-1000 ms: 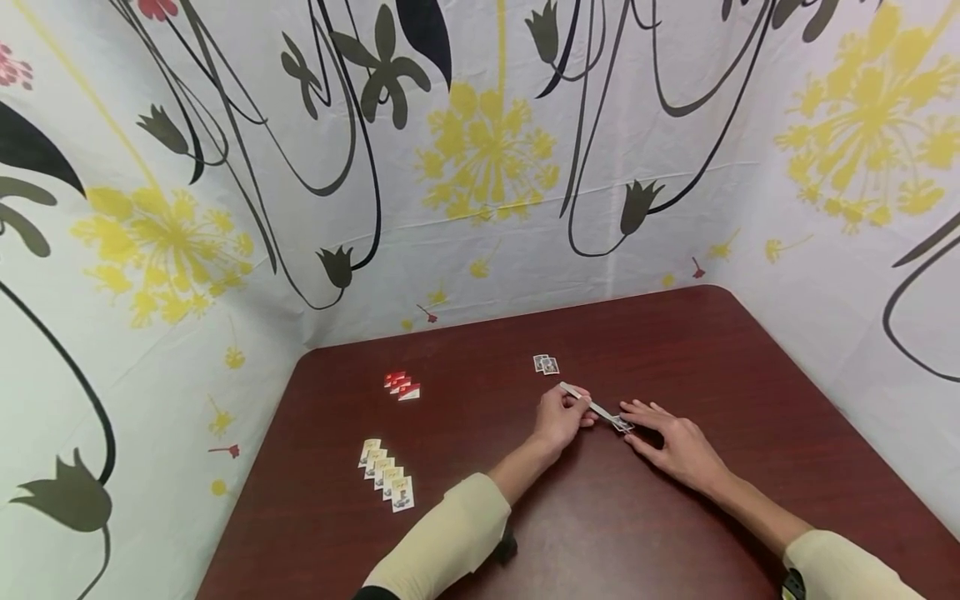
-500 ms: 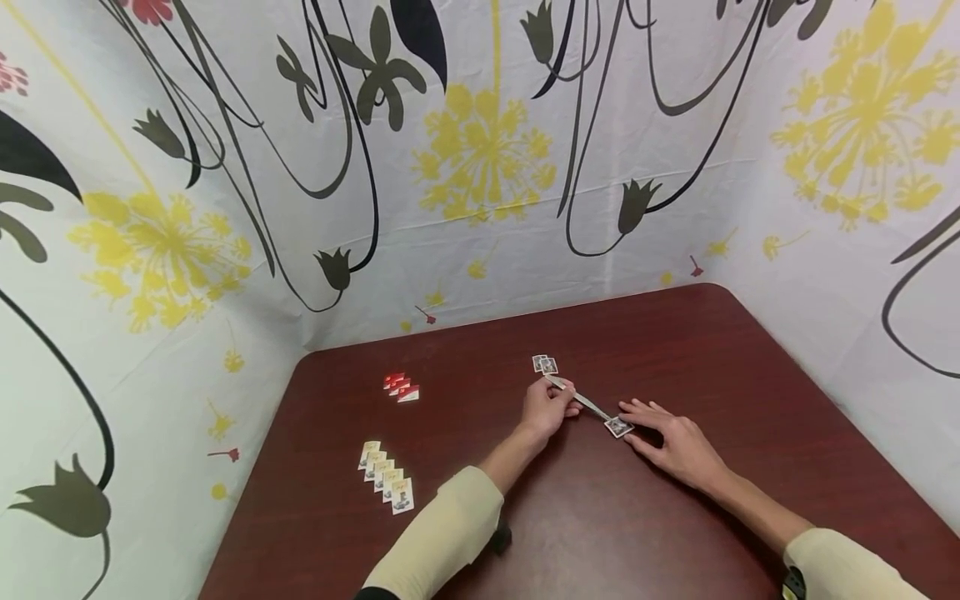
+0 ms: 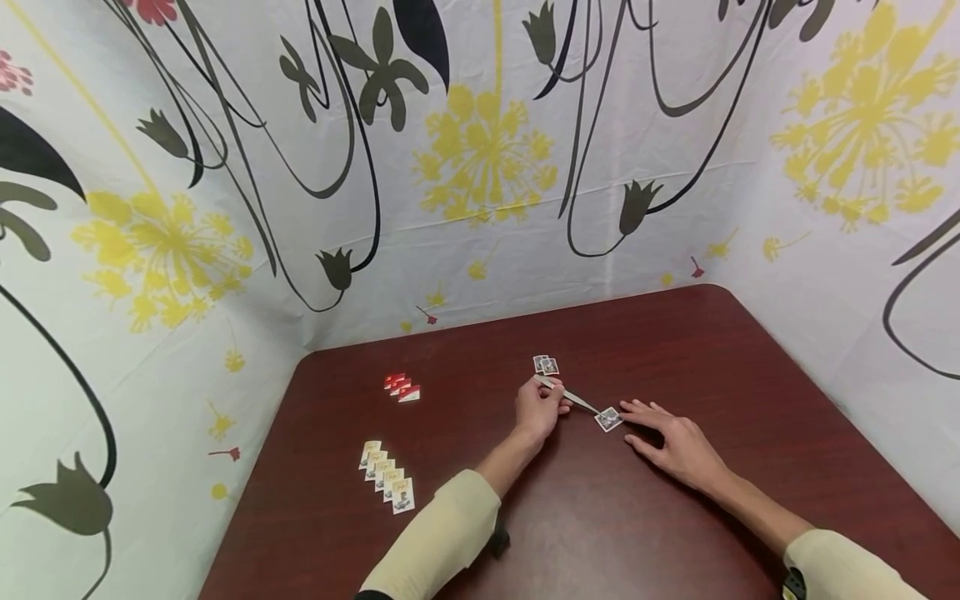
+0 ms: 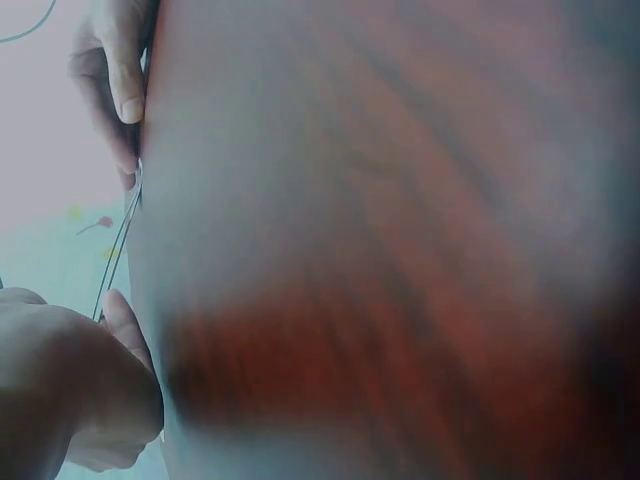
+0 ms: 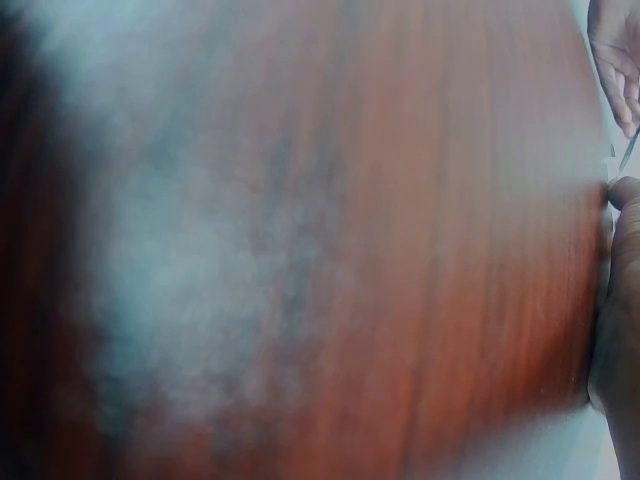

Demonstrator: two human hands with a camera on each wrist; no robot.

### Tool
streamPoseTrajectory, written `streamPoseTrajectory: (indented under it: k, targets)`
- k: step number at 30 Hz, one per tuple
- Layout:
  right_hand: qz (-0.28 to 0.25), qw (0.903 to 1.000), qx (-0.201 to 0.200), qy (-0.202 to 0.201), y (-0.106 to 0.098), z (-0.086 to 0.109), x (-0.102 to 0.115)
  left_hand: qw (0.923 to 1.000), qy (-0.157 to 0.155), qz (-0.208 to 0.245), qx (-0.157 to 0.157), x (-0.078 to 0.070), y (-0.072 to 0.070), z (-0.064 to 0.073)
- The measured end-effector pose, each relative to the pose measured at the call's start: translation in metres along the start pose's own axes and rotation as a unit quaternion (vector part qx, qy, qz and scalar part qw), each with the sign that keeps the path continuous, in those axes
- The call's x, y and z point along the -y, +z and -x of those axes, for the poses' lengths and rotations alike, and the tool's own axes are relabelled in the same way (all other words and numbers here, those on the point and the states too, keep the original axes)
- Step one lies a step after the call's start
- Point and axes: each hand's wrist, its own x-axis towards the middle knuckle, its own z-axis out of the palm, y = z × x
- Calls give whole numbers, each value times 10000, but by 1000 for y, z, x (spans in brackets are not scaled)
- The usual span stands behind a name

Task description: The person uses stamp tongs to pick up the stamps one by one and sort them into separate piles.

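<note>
My left hand (image 3: 538, 410) pinches a pair of silver tweezers (image 3: 576, 400) that slants down to the right. The tweezer tips meet a small card (image 3: 608, 419) with a grey picture and white border. Just right of that card, my right hand (image 3: 675, 443) rests with its fingers spread and relaxed, holding nothing. The left wrist view has the tweezers (image 4: 121, 240) running from the left hand (image 4: 90, 385) toward the right hand (image 4: 112, 75); the card is hardly visible there. Two overlapping grey cards (image 3: 546, 365) lie just beyond the left hand.
Several yellow-and-white cards (image 3: 387, 477) overlap in a slanting row at the table's left. Behind them lie red-and-white cards (image 3: 402, 387), also overlapping. The dark red table (image 3: 637, 533) is bordered by a patterned cloth wall (image 3: 465, 275) at the back and sides.
My left hand and the tweezers have shifted left and away from the right hand. The small grey card has slid left with the tips, out from between the right fingers. The right hand stays put.
</note>
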Motion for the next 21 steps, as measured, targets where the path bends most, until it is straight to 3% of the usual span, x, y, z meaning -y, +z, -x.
streamPoseTrajectory:
  k: [6, 21]
  targets:
    - [39, 10000, 43, -4, 0, 0, 0, 10000, 4, -37, -84, 0, 2, 6]
    - [141, 9997, 175, 69, -1, -1, 3, 9992, -85, -124, 360, -3, 8, 21]
